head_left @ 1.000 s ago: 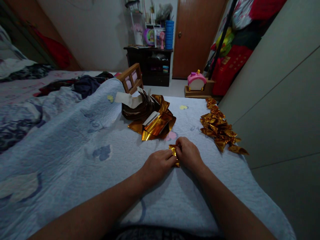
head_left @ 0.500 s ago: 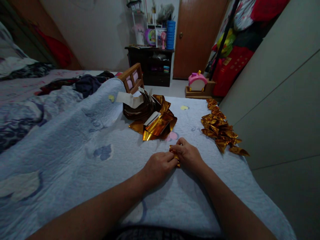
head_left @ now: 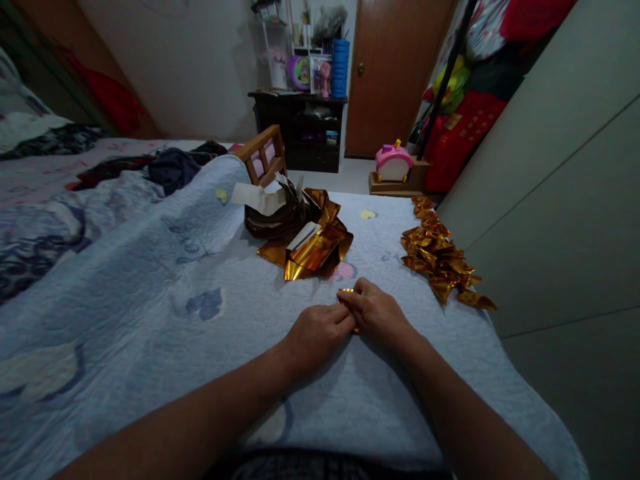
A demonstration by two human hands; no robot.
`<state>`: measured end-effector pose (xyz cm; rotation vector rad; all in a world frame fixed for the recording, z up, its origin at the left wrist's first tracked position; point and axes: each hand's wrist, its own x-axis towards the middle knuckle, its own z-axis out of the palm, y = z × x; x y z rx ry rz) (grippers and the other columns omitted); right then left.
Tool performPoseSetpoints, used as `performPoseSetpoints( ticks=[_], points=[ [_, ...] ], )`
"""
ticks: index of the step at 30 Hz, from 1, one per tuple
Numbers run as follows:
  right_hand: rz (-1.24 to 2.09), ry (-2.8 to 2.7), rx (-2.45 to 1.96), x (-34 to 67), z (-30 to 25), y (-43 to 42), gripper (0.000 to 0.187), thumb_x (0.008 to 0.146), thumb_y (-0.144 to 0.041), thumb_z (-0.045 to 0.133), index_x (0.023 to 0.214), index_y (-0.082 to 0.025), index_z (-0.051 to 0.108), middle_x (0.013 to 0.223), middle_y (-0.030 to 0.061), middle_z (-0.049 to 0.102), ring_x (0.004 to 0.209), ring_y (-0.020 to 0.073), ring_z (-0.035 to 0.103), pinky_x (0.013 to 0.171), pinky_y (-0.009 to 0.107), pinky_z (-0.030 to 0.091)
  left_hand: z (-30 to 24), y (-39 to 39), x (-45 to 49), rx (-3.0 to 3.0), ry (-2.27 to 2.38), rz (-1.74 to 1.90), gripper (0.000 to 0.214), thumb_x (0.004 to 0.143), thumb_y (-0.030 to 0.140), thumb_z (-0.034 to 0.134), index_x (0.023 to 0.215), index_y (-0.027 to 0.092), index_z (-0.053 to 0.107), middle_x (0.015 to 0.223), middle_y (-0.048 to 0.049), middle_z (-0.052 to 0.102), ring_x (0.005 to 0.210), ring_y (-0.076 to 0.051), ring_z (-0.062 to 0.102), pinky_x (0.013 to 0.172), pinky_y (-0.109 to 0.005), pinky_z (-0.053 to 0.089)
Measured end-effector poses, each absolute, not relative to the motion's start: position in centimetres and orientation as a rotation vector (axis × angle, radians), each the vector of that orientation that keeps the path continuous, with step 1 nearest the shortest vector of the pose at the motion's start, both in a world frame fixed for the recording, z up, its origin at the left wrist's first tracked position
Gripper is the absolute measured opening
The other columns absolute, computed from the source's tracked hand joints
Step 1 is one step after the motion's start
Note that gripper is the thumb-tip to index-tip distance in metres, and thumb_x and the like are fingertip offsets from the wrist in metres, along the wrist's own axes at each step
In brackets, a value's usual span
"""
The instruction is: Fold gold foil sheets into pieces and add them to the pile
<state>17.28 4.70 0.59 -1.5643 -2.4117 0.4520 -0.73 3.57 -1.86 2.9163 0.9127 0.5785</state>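
My left hand (head_left: pixel 320 333) and my right hand (head_left: pixel 377 310) meet over a small piece of gold foil paper (head_left: pixel 347 291) on the bedspread. Fingers of both hands are closed on it, and they cover most of the piece; only its top edge and a bit at the bottom show. Beyond my hands lies a heap of loose gold foil sheets (head_left: pixel 320 250), shiny side partly up. Against that heap rests a dark, curled stack of paper (head_left: pixel 273 223) with pale edges sticking up. To the right, folded gold foil pieces (head_left: pixel 440 257) form a long pile along the bed's edge.
The pale blue bedspread (head_left: pixel 200 360) is wrinkled toward the left, with clothes (head_left: pixel 175 170) bunched behind. A wooden bed-end rail (head_left: pixel 263 153), a pink toy (head_left: pixel 394 162) and a dark cabinet (head_left: pixel 300 133) stand past the bed. A pale cupboard (head_left: pixel 560 200) borders the right.
My right hand's fingers have shifted slightly over the foil piece, covering more of it. My left hand stays nearly in place, and the piles look the same.
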Motion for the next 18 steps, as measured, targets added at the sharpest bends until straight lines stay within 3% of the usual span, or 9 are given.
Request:
performPoseSetpoints(
  ticks=[9,14,18],
  points=[
    [0.372,-2.476,-1.650,16.7,1.0,4.8,0.016,0.092,-0.028,0.059,0.106,-0.027,0.067,0.098,0.0049,0.057,0.079,0.0167,0.050,0.059,0.028,0.025,-1.5,3.3,-0.7,2.939,0.920,0.572,0.017,0.098,0.012,0.051,0.095,0.016,0.067,0.085,-0.0024,0.069,0.073,-0.018,0.066,0.060,-0.028,0.052],
    [0.459,-2.455,-1.577,17.2,0.8,4.8,0.019,0.098,-0.027,0.051,0.106,-0.026,0.068,0.097,0.0055,0.056,0.079,0.0166,0.049,0.062,0.027,0.028,-1.5,3.1,-0.9,2.944,0.915,0.576,0.017,0.097,0.010,0.051,0.093,0.015,0.067,0.082,-0.0032,0.069,0.072,-0.017,0.067,0.059,-0.027,0.051],
    [0.532,-2.445,-1.472,17.7,0.6,4.7,0.021,0.095,-0.023,0.054,0.107,-0.026,0.071,0.097,0.0063,0.054,0.081,0.0177,0.049,0.066,0.027,0.032,-1.7,3.0,-0.9,2.952,0.903,0.612,0.017,0.097,0.010,0.051,0.093,0.014,0.067,0.083,-0.0034,0.070,0.072,-0.018,0.067,0.058,-0.028,0.051]
  ],
)
